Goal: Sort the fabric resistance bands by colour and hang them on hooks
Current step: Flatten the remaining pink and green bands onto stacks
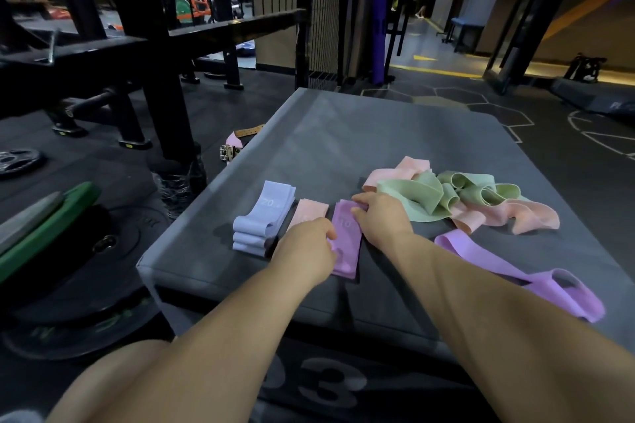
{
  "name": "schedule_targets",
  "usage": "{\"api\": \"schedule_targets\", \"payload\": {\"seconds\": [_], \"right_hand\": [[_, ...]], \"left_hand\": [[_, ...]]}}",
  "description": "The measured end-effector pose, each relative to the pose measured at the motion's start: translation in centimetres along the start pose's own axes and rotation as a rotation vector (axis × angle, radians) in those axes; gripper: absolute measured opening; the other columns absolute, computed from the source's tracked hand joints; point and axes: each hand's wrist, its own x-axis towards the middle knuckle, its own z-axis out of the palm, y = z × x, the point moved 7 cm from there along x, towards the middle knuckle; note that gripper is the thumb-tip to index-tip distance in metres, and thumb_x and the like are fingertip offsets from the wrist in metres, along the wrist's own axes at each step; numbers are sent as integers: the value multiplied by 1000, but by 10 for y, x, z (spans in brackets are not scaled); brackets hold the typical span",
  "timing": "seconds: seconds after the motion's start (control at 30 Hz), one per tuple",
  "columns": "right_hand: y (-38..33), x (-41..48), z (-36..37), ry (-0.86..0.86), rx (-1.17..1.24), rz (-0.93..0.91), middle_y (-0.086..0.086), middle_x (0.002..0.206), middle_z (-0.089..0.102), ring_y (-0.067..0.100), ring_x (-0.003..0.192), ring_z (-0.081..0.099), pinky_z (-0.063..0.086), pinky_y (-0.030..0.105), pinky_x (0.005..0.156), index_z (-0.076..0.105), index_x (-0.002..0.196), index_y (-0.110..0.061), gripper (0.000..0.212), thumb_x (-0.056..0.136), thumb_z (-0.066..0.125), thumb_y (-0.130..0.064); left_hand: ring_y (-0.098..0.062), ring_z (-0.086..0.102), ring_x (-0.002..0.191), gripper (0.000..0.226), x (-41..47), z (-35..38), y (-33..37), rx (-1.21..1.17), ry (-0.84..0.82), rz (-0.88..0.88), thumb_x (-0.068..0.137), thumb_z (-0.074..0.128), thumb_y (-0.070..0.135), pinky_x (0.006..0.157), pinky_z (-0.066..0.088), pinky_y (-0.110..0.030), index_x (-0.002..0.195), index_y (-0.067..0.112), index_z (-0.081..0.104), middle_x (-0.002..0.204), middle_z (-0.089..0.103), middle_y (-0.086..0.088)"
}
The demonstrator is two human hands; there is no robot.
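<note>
Lengthwise, the purple band (347, 245) lies pinched between left grip (305, 245) and right grip (382, 216).

Purple band (345, 252) and green bands (422, 203) at two o'clock: soft matt cloth; box top (343, 134): smooth vinyl-like skin, faint sheen; rack (165, 79) at ten o'clock: black painted metal.

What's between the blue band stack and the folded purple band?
A folded pink band, lying flat on the grey box top between the blue band stack and the folded purple band; the left hand covers its near end. Head view.
</note>
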Motion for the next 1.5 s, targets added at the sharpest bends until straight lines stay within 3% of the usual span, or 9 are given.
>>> {"api": "schedule_targets", "payload": {"seconds": [0.17,0.27,0.47,0.67,0.8,0.9,1.23,1.4,1.5], "right_hand": [[-4,2,5,-36,-58,-17,11,89,62,32,87,57,42,33,69,64,84,-9,11,86,53,-9],[-4,3,8,-35,-83,-30,8,77,52,27,75,45,28,31,62,37,61,-19,33,88,52,-10],[-3,4,10,-31,-125,-44,15,100,62,32,96,56,37,33,76,55,85,-12,9,92,50,-16],[-4,-3,-3,67,-131,-78,14,124,55,32,117,52,40,37,101,66,120,-11,33,92,58,-26],[-8,-12,-15,77,-87,-79,11,122,55,30,113,56,42,35,97,68,120,-17,33,92,62,-31],[-5,-20,-27,80,-92,-72,8,121,56,27,111,56,43,34,93,70,117,-19,31,92,62,-36],[77,-70,-98,60,-192,77,2,104,67,25,91,60,46,31,74,72,100,-22,24,92,59,-39],[141,-103,-133,112,-191,263,8,110,67,30,94,57,42,30,73,69,107,-22,23,97,51,-31],[180,-128,-144,158,-59,336,12,109,70,33,96,61,40,30,74,74,101,-16,20,93,58,-25]], "left_hand": [[-19,60,101,28,-2,1,0,-48,-18,-1,90,63,22,87,50,-29,117,25,59,110,66,2],[-20,61,102,28,-2,2,-2,-101,-32,-15,87,65,17,91,51,-33,114,23,62,111,66,0],[-17,64,95,26,-1,5,-9,-216,-36,-51,81,71,16,86,53,-30,105,24,64,104,68,5],[-16,64,93,27,-3,3,-11,-308,-38,-69,80,74,13,77,48,-20,104,21,65,90,63,7],[-14,63,84,26,-5,2,-9,-321,-40,-55,82,72,9,65,45,-12,106,16,64,92,64,2],[2,55,64,25,-6,1,-7,-362,-52,-49,85,69,2,50,40,-4,107,10,62,91,63,-1],[-16,60,98,26,-16,-17,20,-143,91,29,86,69,19,84,45,-23,110,27,63,104,60,9],[-12,54,77,18,-21,8,63,-186,37,133,84,70,20,68,41,-21,91,33,59,81,56,13],[-5,57,78,17,-27,33,96,-133,-58,222,85,70,26,69,45,-17,99,31,62,88,60,14]]}}
